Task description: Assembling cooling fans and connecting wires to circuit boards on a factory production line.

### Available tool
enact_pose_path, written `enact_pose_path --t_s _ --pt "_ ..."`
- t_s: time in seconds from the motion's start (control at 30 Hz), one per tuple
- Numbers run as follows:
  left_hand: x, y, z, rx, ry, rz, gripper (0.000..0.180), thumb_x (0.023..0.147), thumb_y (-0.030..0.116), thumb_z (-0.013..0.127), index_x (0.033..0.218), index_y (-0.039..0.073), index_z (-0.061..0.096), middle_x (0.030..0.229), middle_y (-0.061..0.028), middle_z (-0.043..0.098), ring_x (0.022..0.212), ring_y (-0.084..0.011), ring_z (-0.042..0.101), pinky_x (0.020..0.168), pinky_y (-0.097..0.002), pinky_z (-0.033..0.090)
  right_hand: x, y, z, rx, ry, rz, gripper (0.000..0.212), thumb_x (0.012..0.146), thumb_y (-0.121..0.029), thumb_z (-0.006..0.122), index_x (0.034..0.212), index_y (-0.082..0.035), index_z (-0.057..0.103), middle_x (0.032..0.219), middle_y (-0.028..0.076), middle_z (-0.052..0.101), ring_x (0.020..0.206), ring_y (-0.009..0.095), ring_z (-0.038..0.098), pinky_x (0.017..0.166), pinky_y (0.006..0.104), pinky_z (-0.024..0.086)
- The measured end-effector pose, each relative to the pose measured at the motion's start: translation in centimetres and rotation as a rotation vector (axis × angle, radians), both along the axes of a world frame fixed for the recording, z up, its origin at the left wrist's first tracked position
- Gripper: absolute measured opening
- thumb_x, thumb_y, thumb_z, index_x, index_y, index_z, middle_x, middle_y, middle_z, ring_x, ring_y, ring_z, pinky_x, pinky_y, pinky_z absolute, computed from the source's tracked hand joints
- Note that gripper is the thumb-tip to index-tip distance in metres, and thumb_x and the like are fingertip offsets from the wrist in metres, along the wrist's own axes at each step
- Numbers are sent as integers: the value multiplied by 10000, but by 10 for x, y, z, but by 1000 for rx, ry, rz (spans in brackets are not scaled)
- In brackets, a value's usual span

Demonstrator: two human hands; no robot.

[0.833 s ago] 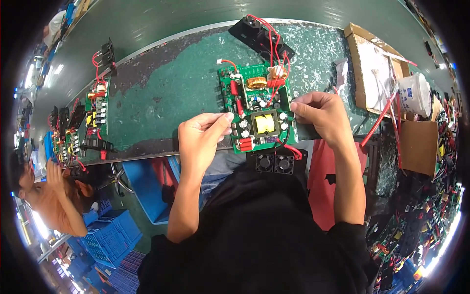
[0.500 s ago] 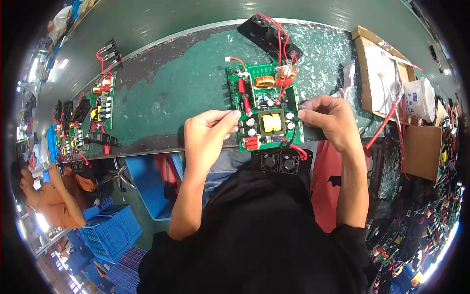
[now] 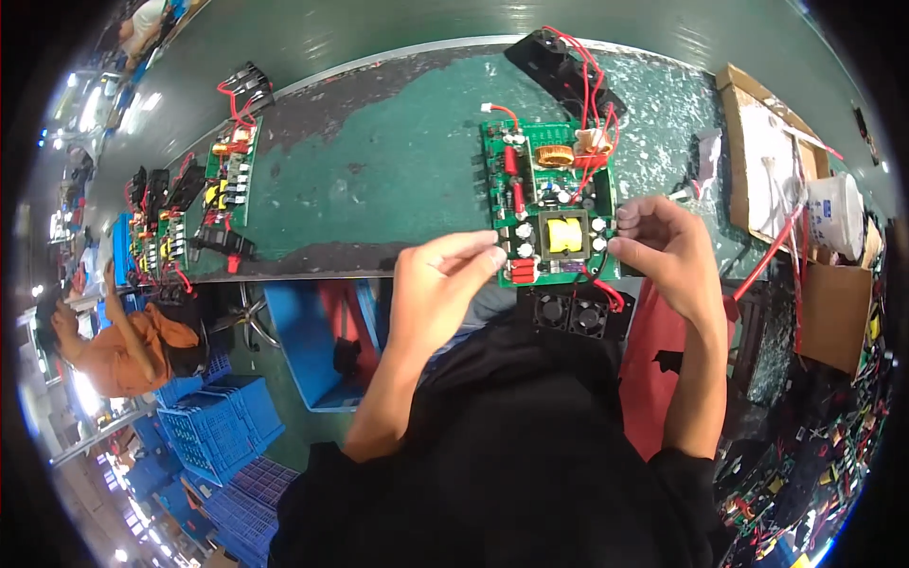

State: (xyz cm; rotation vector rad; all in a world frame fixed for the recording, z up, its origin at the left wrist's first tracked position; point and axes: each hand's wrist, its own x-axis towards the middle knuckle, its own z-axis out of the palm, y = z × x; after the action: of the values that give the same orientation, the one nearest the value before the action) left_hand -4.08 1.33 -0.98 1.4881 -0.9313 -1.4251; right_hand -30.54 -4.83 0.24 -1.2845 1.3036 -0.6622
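Observation:
A green circuit board (image 3: pixel 546 194) lies on the bench in front of me, crowded with parts. Near its front side sits a yellow-wound transformer (image 3: pixel 565 235); behind that are a copper coil (image 3: pixel 554 155) and upright red parts. My left hand (image 3: pixel 445 284) has thumb and forefinger at the board's left edge, by the front corner. At the opposite edge, my right hand (image 3: pixel 670 251) touches with thumb and bent fingers. Red wires link the board to a black panel (image 3: pixel 559 71) behind it. A black panel with two fans (image 3: pixel 571 312) hangs at the bench's front edge, below the board.
More wired boards (image 3: pixel 230 175) lie at the left, near a seated person (image 3: pixel 142 346) in orange. On the right stand a cardboard box (image 3: pixel 757 161) and a white tub (image 3: pixel 835 213). Blue crates (image 3: pixel 222 426) are stacked at lower left; a blue bin (image 3: pixel 312 331) stands under the bench.
The view has swung, so the bench and board appear farther right. My left thumb and forefinger have parted slightly at the board's edge. My right hand stays at the opposite edge.

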Motion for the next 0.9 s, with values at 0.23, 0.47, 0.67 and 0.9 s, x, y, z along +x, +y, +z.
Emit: enact_pose_path --t_s 0.23,0.47,0.67,0.9 --pt "-7 6 -11 -13 -43 32 309 843 -31 736 1134 -109 664 1010 -160 726 921 -174 698 859 -294 565 -1 4 -3 -29 37 -29 211 788 -5 737 974 10 640 855 11 650 776 81 623 685 242 516" --pt "2 11 -4 -59 -80 37 278 875 -26 711 1131 -122 656 1009 -147 719 919 -145 680 853 -267 546 -25 74 -8 -863 458 -828 191 849 -48 763 941 -14 599 787 -25 513 638 54 459 560 207 384" --pt "-1 21 -12 -126 -168 -11 258 991 191 621 1111 -35 657 916 -44 685 799 -96 642 715 -233 511 -58 81 -6 -387 495 -887 634 811 -210 816 1306 51 518 881 101 674 744 105 605 666 255 499" --pt "-7 39 -4 -75 -285 -25 232 997 185 605 1066 -27 671 898 -54 709 811 -89 652 719 -232 506 -93 67 19 -925 444 -1226 212 953 -78 646 1104 65 683 824 67 693 693 85 618 642 223 514"
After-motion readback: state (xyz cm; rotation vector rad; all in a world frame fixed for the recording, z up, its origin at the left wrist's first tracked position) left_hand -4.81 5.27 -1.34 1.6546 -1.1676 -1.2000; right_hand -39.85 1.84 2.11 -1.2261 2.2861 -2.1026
